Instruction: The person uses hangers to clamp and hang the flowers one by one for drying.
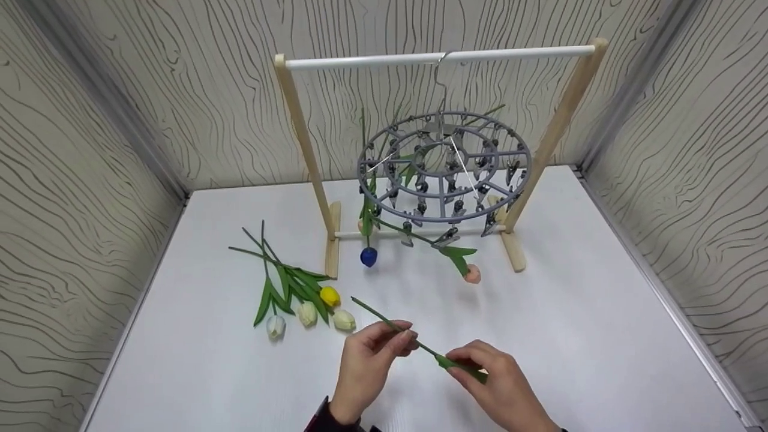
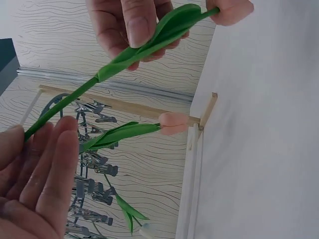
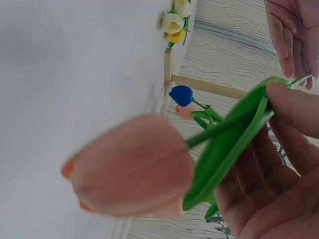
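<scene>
Both hands hold one pink artificial tulip point(image 3: 129, 167) above the white table. My left hand point(image 1: 372, 360) pinches its bare green stem between thumb and fingers, and the stem's cut end points up toward the rack. Farther down, my right hand point(image 1: 498, 378) pinches the green leaves point(image 2: 159, 37) against the stem. The pink bloom shows large in the right wrist view; in the head view the right hand hides it. Beyond the hands hangs a grey round clip hanger point(image 1: 444, 210), with a blue tulip point(image 1: 368, 257) and a pink tulip point(image 1: 473, 274) among the flowers clipped head down.
A wooden rack point(image 1: 303, 138) with a white top bar point(image 1: 372, 60) carries the hanger by its hook. Left of the hands lie a yellow tulip point(image 1: 329, 296) and several whitish tulips point(image 1: 306, 314), stems crossed. Wood-patterned panels point(image 1: 198, 90) enclose the white table point(image 1: 198, 372).
</scene>
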A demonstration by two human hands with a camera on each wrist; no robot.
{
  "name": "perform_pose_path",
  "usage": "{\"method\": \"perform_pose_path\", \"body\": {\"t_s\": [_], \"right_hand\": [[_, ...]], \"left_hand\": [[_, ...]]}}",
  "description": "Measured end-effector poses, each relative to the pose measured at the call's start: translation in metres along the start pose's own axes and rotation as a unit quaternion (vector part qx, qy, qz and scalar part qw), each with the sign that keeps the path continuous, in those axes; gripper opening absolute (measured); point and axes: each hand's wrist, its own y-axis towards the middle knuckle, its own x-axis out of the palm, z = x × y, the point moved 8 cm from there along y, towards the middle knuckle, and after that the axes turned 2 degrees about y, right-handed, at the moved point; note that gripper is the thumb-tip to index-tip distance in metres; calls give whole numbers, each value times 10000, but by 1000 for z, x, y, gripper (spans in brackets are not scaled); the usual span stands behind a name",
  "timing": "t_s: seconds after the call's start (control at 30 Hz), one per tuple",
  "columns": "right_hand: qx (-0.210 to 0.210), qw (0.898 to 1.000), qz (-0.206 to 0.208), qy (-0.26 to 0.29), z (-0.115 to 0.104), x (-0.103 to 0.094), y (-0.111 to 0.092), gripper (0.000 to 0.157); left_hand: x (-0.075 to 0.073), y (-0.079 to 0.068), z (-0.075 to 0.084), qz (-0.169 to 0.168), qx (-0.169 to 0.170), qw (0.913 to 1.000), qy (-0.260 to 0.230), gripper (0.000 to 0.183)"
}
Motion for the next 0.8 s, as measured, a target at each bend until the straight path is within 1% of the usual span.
{"method": "perform_pose_path", "body": {"t_s": [0.07, 0.13, 0.2, 0.3, 0.33, 0.4, 0.47, 0.53, 0.57, 0.7, 0.8], "right_hand": [[-69, 9997, 226, -69, -3, -9, 5, 13], [-225, 9975, 640, -220, -6, -25, 12, 14], [-401, 9917, 1146, -411, -9, -47, 22, 18], [-705, 9773, 1857, -735, -15, -87, 42, 28], [-753, 9731, 2013, -828, -17, -100, 50, 31], [-675, 9690, 2162, -986, -18, -121, 68, 37], [-529, 9695, 2124, -1107, -18, -137, 87, 42], [-364, 9745, 1912, -1117, -17, -146, 104, 47], [-286, 9776, 1767, -1105, -16, -149, 112, 47], [-35, 9891, 1140, -934, -10, -148, 137, 39], [112, 9931, 823, -826, -5, -145, 149, 33]], "left_hand": [[-2, 1, 5, 35, 70, 9999, 72, 17], [-5, 2, 10, 69, 121, 9998, 133, 16], [-8, 5, 16, 109, 268, 9994, 195, 15], [-14, 8, 25, 199, 559, 9980, 232, 14], [-16, 9, 28, 234, 665, 9972, 236, 14], [-19, 11, 33, 307, 815, 9959, 242, 14], [-22, 13, 38, 362, 901, 9950, 250, 14], [-24, 15, 42, 390, 993, 9940, 239, 14], [-25, 16, 44, 399, 1045, 9934, 237, 14], [-28, 21, 50, 418, 1215, 9915, 216, 15], [-30, 24, 51, 428, 1285, 9905, 259, 15]]}}
